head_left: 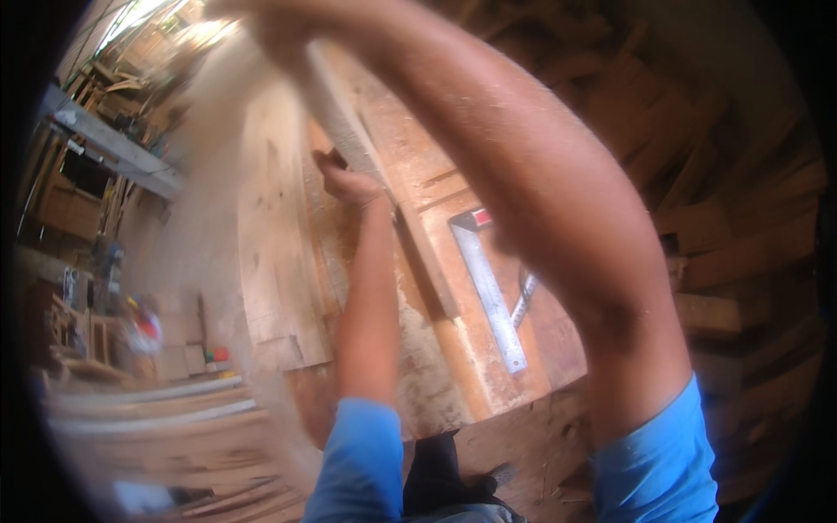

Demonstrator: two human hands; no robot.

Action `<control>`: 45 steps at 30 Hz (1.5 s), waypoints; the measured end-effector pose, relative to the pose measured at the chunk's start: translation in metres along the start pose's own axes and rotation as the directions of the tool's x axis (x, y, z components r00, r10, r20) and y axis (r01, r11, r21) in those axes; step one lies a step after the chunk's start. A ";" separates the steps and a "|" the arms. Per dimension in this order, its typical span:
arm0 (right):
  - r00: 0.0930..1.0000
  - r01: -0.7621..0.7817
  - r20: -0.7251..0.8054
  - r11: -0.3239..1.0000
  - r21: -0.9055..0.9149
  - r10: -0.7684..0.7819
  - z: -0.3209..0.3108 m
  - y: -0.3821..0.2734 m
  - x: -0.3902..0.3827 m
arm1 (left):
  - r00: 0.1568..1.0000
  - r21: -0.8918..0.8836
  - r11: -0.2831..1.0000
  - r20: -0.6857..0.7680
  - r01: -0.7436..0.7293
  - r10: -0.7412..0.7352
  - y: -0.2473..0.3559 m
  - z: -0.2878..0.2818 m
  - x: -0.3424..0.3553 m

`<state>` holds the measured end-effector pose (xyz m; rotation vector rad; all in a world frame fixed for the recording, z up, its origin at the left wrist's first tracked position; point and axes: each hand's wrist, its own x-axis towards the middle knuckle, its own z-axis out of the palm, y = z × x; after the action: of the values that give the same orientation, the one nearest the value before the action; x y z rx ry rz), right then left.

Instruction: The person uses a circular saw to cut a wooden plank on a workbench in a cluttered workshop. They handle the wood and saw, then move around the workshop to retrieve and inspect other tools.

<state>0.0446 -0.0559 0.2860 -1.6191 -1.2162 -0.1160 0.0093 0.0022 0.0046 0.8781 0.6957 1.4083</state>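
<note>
On our left, our left hand presses flat, fingers together, on the long wooden strip that lies lengthwise along the counter, just beside a wide board. Farther right, the metal square rests on the counter, apart from the strip. Our right hand, raised and blurred at the strip's far end, seems closed on it, though we cannot tell for sure; we judge steady downward pressure keeps the strip from skating.
</note>
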 end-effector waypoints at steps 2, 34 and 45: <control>1.000 -0.001 0.030 0.997 -0.078 0.003 0.000 0.000 0.003 | 0.999 0.003 1.000 -0.031 0.021 -0.020 -0.001 0.000 0.002; 1.000 0.009 0.023 0.995 -0.103 -0.007 0.011 0.005 0.015 | 0.995 -0.051 0.996 0.067 0.078 -0.074 -0.002 -0.005 0.006; 1.000 0.017 0.025 0.997 -0.075 -0.015 0.005 0.007 0.011 | 0.999 -0.055 0.998 -0.027 0.026 -0.027 -0.002 0.002 0.006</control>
<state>0.0522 -0.0447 0.2858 -1.6803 -1.2571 -0.1534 0.0126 0.0077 0.0043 0.8054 0.6849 1.4119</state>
